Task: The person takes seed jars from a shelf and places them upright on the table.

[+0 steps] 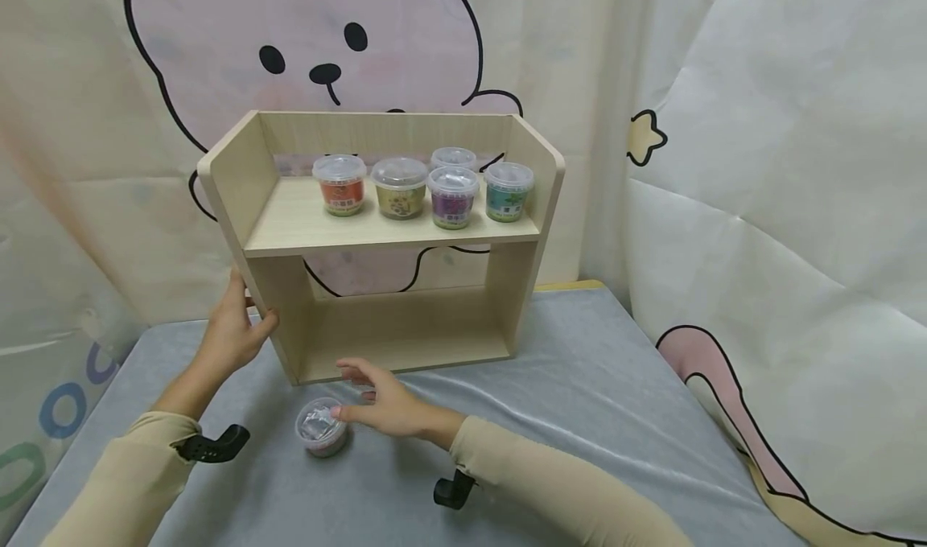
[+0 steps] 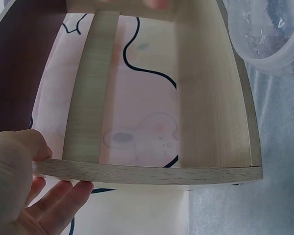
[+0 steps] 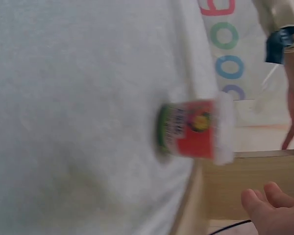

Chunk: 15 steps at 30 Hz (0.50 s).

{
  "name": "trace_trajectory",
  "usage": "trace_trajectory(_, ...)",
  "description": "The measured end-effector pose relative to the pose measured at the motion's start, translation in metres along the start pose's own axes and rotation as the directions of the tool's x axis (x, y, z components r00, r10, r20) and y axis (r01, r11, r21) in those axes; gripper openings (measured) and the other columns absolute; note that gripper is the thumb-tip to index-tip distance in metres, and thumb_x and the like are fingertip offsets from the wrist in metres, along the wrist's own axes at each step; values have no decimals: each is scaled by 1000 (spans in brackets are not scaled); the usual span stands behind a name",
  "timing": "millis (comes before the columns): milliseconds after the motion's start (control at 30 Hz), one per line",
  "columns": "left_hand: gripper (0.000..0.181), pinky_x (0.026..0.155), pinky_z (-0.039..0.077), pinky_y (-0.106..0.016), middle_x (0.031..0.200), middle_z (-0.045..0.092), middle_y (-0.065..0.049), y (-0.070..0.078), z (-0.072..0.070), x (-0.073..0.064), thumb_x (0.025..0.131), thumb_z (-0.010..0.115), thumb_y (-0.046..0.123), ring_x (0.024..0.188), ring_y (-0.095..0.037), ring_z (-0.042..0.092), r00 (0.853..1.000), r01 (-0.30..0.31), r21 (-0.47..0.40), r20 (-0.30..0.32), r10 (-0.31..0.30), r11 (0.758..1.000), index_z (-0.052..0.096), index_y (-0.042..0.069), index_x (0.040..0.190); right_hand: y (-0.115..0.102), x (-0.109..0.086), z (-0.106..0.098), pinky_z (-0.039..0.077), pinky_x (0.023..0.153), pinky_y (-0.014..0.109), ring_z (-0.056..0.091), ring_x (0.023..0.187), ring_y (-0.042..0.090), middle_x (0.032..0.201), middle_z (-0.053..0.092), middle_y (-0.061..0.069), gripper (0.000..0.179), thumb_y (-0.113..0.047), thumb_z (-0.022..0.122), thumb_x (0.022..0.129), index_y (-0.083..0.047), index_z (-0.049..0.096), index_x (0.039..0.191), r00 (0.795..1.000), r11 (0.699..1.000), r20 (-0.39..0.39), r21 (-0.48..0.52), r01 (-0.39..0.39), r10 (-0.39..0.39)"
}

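A small wooden shelf (image 1: 398,245) with two levels stands on the table. My left hand (image 1: 235,326) holds its left side panel. In the left wrist view the thumb (image 2: 32,144) lies on one face of the panel edge (image 2: 152,174) and the fingers on the other. A lidded plastic tub (image 1: 321,428) with a red label (image 3: 196,128) stands upright in front of the shelf. Beside it, my right hand (image 1: 387,402) reaches in from the right with loosely spread fingers, its thumb overlapping the tub's lid in the head view. Nothing is held in that hand.
On the upper level stand several lidded tubs, among them an orange one (image 1: 340,185), a yellow one (image 1: 400,189), a purple one (image 1: 452,199) and a teal one (image 1: 508,193). A grey-blue cloth (image 1: 579,418) covers the table. Printed curtains (image 1: 768,209) hang behind and at the sides.
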<state>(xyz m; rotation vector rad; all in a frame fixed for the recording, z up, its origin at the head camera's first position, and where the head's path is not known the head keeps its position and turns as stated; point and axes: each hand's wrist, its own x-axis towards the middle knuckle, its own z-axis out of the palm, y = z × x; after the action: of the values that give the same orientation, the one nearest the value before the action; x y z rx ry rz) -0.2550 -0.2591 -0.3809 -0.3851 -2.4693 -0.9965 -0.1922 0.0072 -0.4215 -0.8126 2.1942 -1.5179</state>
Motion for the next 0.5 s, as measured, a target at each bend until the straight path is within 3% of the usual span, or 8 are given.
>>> trace_trajectory(200,90,76,52,-70,144,43,-37,-1,0,-1,87,61,-3,108,-64,58,1000,6,14,6,-6,1000,10,16,159,-27,-2,-20,38,117,35,39,149,28,158,43,10,65,-17,66,96,-16,37,155,999,999,7,-7,54,-54)
trace_trajectory(500,89,76,52,-69,144,43,-36,0,2,0,86,60,-5,108,-63,58,1000,-14,7,-6,14,1000,12,15,159,-66,-2,-58,37,119,36,36,152,26,161,39,13,64,-11,62,98,-12,34,156,989,989,-32,21,145,-144)
